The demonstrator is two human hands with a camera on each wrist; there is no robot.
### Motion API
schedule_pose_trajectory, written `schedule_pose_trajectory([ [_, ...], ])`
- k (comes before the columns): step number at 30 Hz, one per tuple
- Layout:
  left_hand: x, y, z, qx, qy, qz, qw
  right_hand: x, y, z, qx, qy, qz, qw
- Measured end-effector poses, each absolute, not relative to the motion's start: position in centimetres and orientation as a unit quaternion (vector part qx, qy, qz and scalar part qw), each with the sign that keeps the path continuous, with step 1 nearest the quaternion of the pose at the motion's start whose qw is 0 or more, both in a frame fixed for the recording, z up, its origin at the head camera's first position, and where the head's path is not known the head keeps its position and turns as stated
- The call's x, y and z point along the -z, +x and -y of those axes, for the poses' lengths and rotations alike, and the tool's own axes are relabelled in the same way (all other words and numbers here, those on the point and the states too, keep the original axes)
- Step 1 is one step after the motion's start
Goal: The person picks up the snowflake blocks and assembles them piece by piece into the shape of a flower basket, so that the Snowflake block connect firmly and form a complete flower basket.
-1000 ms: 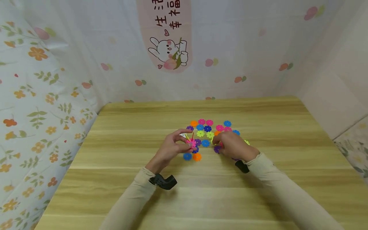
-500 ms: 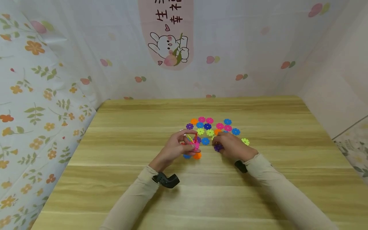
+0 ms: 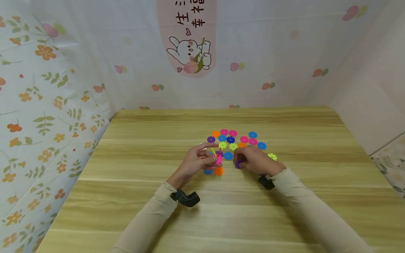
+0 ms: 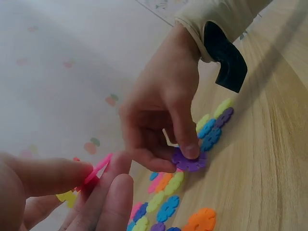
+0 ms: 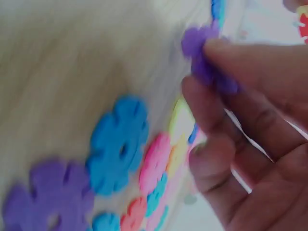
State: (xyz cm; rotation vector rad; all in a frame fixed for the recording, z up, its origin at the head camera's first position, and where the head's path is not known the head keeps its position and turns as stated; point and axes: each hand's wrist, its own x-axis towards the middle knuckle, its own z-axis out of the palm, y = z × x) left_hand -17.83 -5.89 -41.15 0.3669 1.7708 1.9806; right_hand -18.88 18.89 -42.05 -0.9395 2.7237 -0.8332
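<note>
My left hand pinches a pink notched flower disc between thumb and fingers. A red disc, seen edge-on, and a yellow disc stand joined to the pink one. To the right, my right hand pinches a purple flower disc between thumb and index finger. In the right wrist view that purple disc is partly covered by the thumb, and the other fingers are curled below it. The two hands face each other, a short gap apart, over the spread of discs.
Several loose flower discs lie on the wooden table, among them an orange disc in front, a blue disc between the hands and a yellow-green disc at the right. A printed cloth hangs behind the table.
My right fingers have taken hold of the purple disc, which lay beneath them before. My left hand has shifted slightly right, still gripping the joined discs, and these have turned a little.
</note>
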Motion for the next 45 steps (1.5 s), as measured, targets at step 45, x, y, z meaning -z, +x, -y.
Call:
schedule_pose_trajectory([
  [45, 40.1, -17.3, 5.1, -0.687, 0.154, -0.656, 0.271, 38.0, -16.1, -16.1, 0.562, -0.267, -0.782, 0.029],
])
